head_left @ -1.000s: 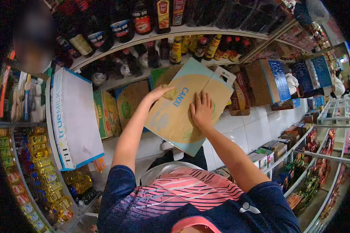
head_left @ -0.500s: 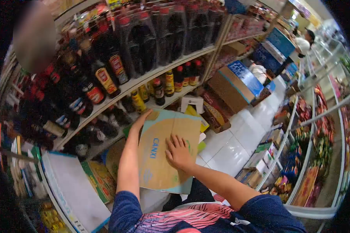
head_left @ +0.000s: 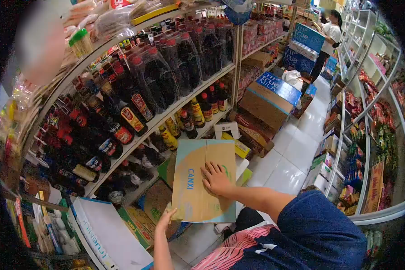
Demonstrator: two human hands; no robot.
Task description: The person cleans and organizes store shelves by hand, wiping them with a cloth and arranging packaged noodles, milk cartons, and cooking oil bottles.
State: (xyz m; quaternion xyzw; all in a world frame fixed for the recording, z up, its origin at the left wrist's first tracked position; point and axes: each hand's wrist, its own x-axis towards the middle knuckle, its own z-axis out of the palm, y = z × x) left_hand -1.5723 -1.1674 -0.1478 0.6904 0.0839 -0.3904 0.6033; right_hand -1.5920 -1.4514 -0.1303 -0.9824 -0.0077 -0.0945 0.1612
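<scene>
A brown and pale-blue cardboard box (head_left: 189, 157) printed "CANXI" lies in front of my body with its flat face up. My right hand (head_left: 217, 179) rests palm down on that face, fingers spread, just right of the blue lettering. At the box's near left corner, my left hand (head_left: 166, 219) grips the edge with its thumb along the side; part of its fingers is hidden. Under and beside the box are other cartons, among them a green and brown carton (head_left: 141, 223).
Shelves of dark sauce bottles (head_left: 132, 119) and wrapped cola bottles (head_left: 186, 60) run along the left. Milk cartons (head_left: 265, 105) stand farther up the tiled aisle (head_left: 297, 139). A glass display case (head_left: 369, 148) lines the right. A person (head_left: 332, 33) is at the far end.
My left hand has gone from the box's far left corner down to its near left corner. My right hand stays flat on top. The view has tilted up, showing more shelving.
</scene>
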